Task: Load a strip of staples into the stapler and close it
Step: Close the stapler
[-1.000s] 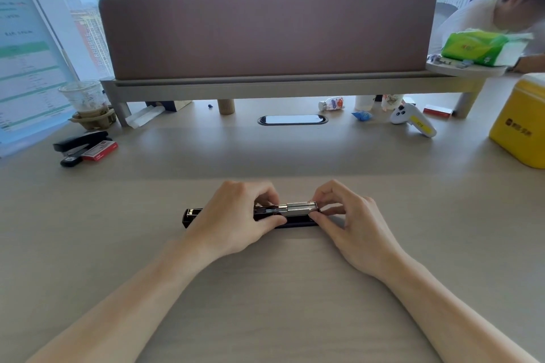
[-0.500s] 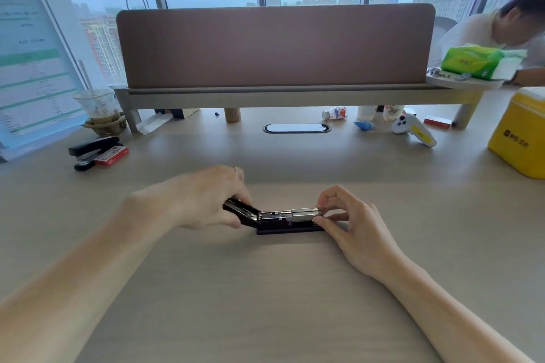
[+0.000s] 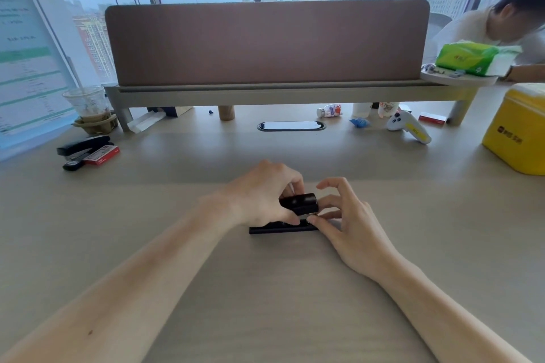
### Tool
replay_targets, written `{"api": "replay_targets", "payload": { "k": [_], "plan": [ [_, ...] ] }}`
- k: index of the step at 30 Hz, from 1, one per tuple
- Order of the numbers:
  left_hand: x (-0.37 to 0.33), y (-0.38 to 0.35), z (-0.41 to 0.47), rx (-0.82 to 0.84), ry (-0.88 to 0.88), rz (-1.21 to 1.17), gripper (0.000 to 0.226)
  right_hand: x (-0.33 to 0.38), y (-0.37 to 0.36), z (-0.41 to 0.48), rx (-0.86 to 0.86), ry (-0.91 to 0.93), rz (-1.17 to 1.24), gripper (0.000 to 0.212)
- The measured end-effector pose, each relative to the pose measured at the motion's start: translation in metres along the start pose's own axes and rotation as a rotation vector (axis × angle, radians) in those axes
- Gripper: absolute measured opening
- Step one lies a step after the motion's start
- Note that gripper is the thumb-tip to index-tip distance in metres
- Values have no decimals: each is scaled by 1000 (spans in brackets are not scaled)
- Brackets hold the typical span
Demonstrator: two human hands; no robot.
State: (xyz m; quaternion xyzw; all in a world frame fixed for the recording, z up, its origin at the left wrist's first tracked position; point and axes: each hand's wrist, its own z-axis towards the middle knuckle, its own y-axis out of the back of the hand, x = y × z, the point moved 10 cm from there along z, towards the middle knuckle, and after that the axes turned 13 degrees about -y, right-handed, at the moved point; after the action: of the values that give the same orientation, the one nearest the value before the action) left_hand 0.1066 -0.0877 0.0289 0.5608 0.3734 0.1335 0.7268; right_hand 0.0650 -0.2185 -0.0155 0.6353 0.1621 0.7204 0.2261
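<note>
**Stapler cover partway down, both hands on it**

Left hand [image 3: 262,194] grips the black stapler [image 3: 284,227] by its top cover [image 3: 299,203], thumb on the near side, fingers curled over the far side. Cover is raised at an angle above the base, front end pointing right. Right hand [image 3: 343,219] pinches the stapler's front end, thumb and forefinger tips closed on the metal tip of the magazine just below the cover; other fingers are spread and lifted. Staple strip cannot be made out; the magazine is mostly hidden by fingers.

Stapler base lies flat on the desk [image 3: 265,289], long axis left-right, in front of the person at desk centre. Both forearms rest low over the desk on the near side of the stapler.

Far-left of the stapler: second black stapler [image 3: 81,147] with a red staple box [image 3: 101,155] just beside it, touching or nearly. Behind those, a plastic cup [image 3: 87,103] in a cardboard holder. Straight beyond the stapler: oval cable port [image 3: 291,126], then a brown divider panel [image 3: 265,41] on a raised shelf. Far-right of the stapler: white-and-yellow handheld device [image 3: 408,127], small bottle [image 3: 328,111] lying on its side, yellow box [image 3: 520,127] at the desk edge. Green tissue pack [image 3: 474,57] sits on the shelf's right end. Another person [image 3: 501,29] leans in behind it, blurred.
</note>
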Motion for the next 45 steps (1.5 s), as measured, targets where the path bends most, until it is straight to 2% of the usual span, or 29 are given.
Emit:
{"api": "replay_targets", "payload": {
  "k": [3,5,7,9,14,21,32,36,38,41,45],
  "plan": [
    [4,-2,3,-35,13,-54,29,0,-1,0,6,6,-3,45],
    [14,-7,4,-52,122,-143,52,-1,-2,0,12,9,-15,46],
    [25,-22,3,2,270,-167,73,-1,-2,0,4,15,-36,48],
    [26,-33,4,3,330,-152,77,-1,-3,0,2,18,-50,49],
    [20,-37,12,-68,264,-64,61,-1,-3,1,-5,29,-55,53],
    [24,-38,11,-121,255,-30,63,-4,-4,1,1,-24,-79,77],
    [21,-35,11,-153,206,59,70,-8,-7,3,24,-18,-86,86],
    [12,-8,-13,-317,23,-78,38,-7,-7,1,6,-5,-150,85],
    [12,-4,-31,-257,-67,-39,27,-4,-6,-1,-15,16,-212,87],
    [18,-9,-54,-171,-109,42,31,2,-14,-2,26,40,-314,86],
    [36,4,-70,-281,-77,38,31,17,-17,4,55,69,-417,86]
  ]
}}
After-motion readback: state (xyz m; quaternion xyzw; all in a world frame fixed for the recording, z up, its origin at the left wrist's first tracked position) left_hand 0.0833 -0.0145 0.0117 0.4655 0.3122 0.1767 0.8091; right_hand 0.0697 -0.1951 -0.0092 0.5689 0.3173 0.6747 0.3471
